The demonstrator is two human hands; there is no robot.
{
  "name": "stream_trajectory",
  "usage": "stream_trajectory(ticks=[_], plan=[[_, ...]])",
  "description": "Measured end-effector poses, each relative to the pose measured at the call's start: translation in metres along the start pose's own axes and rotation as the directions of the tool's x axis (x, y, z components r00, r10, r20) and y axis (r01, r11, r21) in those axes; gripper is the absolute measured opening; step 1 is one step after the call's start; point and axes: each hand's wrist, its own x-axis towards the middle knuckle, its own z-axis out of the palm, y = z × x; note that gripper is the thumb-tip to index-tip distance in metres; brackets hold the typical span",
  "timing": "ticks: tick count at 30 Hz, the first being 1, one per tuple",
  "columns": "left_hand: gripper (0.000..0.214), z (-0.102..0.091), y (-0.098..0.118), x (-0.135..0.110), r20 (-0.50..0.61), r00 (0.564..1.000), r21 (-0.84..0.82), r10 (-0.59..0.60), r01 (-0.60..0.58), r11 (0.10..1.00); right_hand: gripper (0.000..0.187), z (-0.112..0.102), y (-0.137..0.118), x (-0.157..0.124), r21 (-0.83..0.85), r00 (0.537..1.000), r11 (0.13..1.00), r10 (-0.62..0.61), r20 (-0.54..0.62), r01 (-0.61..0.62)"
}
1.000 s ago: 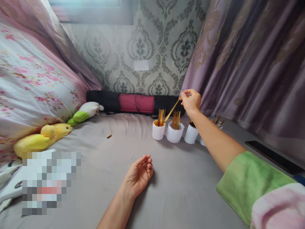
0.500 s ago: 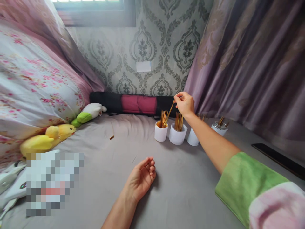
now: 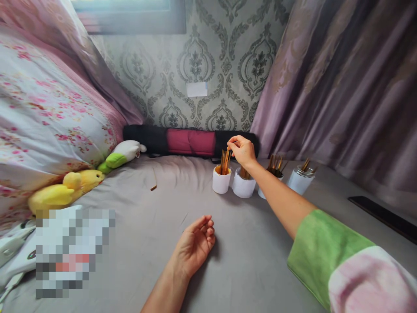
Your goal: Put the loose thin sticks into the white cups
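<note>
My right hand [image 3: 241,150] reaches over a row of small white cups on the grey bedsheet [image 3: 247,256]. Its fingertips pinch the top of a thin golden stick [image 3: 228,155] that stands in the leftmost cup [image 3: 221,180] among several similar sticks. The second cup [image 3: 243,185] sits just under my wrist. A third cup [image 3: 273,174] and a glass jar [image 3: 300,178] with sticks stand further right. My left hand [image 3: 194,244] rests palm-up on the sheet, fingers loosely curled, holding nothing. One loose stick [image 3: 153,180] lies on the sheet to the left.
A black and red roll [image 3: 189,141] lies along the patterned wall. Yellow [image 3: 61,189] and green-white [image 3: 122,153] plush toys sit beside the floral duvet [image 3: 48,113] on the left. Purple curtains [image 3: 342,87] hang at the right, with a dark flat object [image 3: 384,215] below them.
My right hand has come down and to the left, lowering the golden stick into the leftmost cup. My left hand has stayed where it was.
</note>
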Motion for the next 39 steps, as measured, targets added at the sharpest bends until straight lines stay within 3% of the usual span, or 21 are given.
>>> stream_trajectory(ticks=[8, 18, 27, 32, 39], plan=[[0.005, 0.001, 0.0, 0.001, -0.002, 1.0, 0.001, -0.009, 0.009, 1.0, 0.012, 0.006, 0.01, -0.008, -0.062, 0.997, 0.998, 0.026, 0.072, -0.022], [0.005, 0.002, 0.001, 0.001, -0.002, 1.0, 0.01, -0.004, 0.004, 1.0, 0.012, 0.012, 0.018, -0.014, -0.18, 0.992, 0.983, -0.015, 0.127, 0.037], [0.005, 0.003, 0.001, 0.001, -0.023, 1.0, -0.005, -0.015, 0.015, 1.0, 0.01, 0.002, -0.003, -0.015, -0.414, 0.996, 0.907, -0.058, 0.064, 0.08], [0.005, 0.003, 0.0, 0.001, -0.031, 0.999, 0.001, -0.008, 0.008, 1.0, 0.01, -0.001, 0.004, -0.009, -0.411, 0.992, 0.903, -0.097, 0.08, 0.122], [0.005, 0.001, 0.0, 0.002, -0.019, 1.0, 0.004, -0.01, 0.01, 1.0, 0.011, -0.004, 0.012, -0.001, -0.426, 0.994, 0.903, -0.003, 0.111, 0.05]])
